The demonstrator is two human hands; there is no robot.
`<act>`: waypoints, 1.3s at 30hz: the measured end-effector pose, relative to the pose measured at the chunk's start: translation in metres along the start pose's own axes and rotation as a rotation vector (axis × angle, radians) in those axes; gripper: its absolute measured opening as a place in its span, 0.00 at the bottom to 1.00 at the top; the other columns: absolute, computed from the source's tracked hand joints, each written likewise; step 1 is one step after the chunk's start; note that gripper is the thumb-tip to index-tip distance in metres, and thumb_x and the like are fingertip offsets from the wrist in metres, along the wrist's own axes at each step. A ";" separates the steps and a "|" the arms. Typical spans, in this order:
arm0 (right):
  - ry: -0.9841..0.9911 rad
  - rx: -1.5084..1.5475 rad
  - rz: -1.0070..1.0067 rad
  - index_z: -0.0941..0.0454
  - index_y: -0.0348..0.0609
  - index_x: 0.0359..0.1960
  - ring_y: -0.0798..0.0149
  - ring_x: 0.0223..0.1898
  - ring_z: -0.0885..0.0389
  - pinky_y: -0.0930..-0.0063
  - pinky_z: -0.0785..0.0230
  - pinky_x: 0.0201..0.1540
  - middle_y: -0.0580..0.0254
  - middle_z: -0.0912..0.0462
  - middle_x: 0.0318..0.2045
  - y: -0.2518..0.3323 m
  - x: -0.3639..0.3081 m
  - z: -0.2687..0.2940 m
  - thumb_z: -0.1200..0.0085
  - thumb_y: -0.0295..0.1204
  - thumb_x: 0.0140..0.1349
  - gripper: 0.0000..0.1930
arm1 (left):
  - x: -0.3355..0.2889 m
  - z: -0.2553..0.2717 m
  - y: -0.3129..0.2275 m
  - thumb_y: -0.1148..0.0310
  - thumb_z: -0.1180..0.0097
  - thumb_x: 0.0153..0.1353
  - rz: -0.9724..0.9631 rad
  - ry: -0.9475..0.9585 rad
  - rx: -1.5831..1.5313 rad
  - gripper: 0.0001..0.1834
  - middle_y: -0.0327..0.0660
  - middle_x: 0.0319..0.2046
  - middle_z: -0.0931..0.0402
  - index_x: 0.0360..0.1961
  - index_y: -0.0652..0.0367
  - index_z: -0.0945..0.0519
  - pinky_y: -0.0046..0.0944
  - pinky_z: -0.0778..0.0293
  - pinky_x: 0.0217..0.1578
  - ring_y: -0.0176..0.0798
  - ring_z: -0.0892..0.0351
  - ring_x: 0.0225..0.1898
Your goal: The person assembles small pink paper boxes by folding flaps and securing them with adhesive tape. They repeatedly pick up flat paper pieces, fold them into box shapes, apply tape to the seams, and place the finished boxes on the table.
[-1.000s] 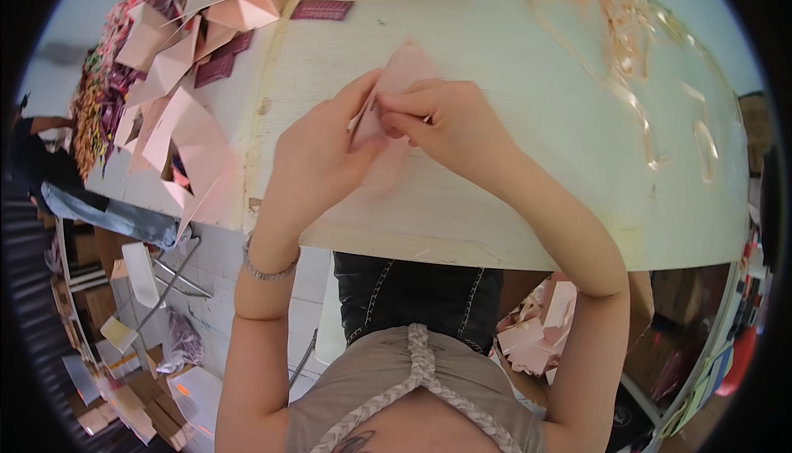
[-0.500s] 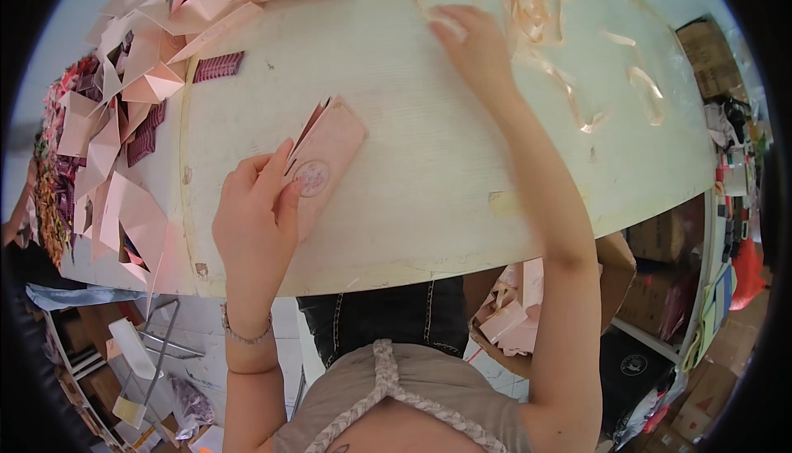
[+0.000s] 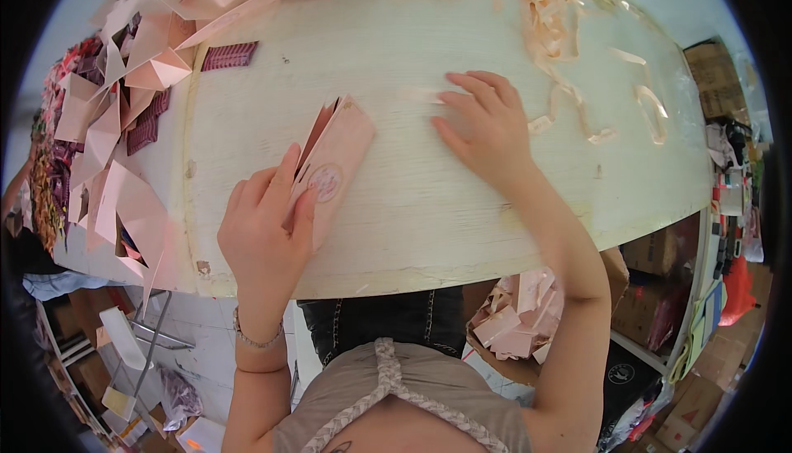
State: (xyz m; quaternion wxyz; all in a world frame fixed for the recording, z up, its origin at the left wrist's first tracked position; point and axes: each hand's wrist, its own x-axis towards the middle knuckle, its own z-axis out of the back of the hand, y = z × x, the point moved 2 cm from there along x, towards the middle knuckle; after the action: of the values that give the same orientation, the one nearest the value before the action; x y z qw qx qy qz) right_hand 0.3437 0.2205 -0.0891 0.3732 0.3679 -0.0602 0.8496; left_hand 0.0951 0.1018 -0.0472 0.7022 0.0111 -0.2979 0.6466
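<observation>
Right hand (image 3: 488, 127) has come nearer from the far ribbons (image 3: 551, 24), fingers loosely curled; can't tell if pinching the blurred strip (image 3: 419, 94). Left hand (image 3: 266, 214) pinches the box (image 3: 345, 141), left on the table (image 3: 429, 205): folded, far end gaping, no ribbon visible round it.

A table (image 3: 412, 230) spans the middle. Over it, left of centre, the left hand (image 3: 268, 205) holds a folding box (image 3: 342, 152); the right hand (image 3: 487, 127) is right of centre. Card boxes (image 3: 153, 53) crowd the upper left, ribbons (image 3: 549, 20) the upper right. Lower right, below the table's near edge, a carton (image 3: 505, 367) contains card pieces (image 3: 520, 313).
</observation>
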 end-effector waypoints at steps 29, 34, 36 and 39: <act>0.488 1.310 -1.102 0.19 0.37 0.29 0.82 0.24 0.29 0.85 0.39 0.25 0.72 0.21 0.23 0.114 0.018 -0.026 0.41 0.34 0.59 0.11 | -0.010 -0.009 -0.002 0.72 0.32 0.48 0.135 -0.129 -0.082 0.16 0.38 0.28 0.19 0.40 0.59 0.19 0.37 0.27 0.27 0.40 0.23 0.26; 0.452 1.204 -1.043 0.20 0.35 0.30 0.81 0.26 0.25 0.85 0.34 0.28 0.69 0.19 0.24 0.113 0.023 -0.018 0.39 0.31 0.58 0.09 | -0.009 -0.009 -0.002 0.72 0.33 0.48 0.110 -0.134 -0.084 0.15 0.39 0.28 0.19 0.39 0.59 0.20 0.37 0.27 0.26 0.40 0.23 0.26; 0.446 1.193 -1.036 0.19 0.35 0.30 0.80 0.27 0.24 0.85 0.32 0.29 0.68 0.18 0.25 0.113 0.024 -0.018 0.39 0.30 0.58 0.09 | -0.008 -0.009 -0.002 0.72 0.33 0.48 0.102 -0.130 -0.072 0.15 0.39 0.28 0.19 0.38 0.59 0.20 0.37 0.27 0.26 0.40 0.23 0.26; 0.434 1.183 -1.021 0.19 0.34 0.31 0.79 0.28 0.22 0.84 0.30 0.31 0.66 0.17 0.26 0.116 0.027 -0.017 0.38 0.30 0.57 0.09 | -0.008 -0.007 -0.003 0.72 0.33 0.48 0.124 -0.114 -0.061 0.15 0.39 0.28 0.19 0.38 0.59 0.20 0.37 0.27 0.26 0.41 0.23 0.25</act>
State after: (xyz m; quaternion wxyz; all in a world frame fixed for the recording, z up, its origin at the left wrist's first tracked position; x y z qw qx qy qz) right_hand 0.2433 0.1603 -0.0638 0.4619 0.3135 0.6481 0.5180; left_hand 0.1009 0.0973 -0.0556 0.6428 0.0081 -0.3574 0.6775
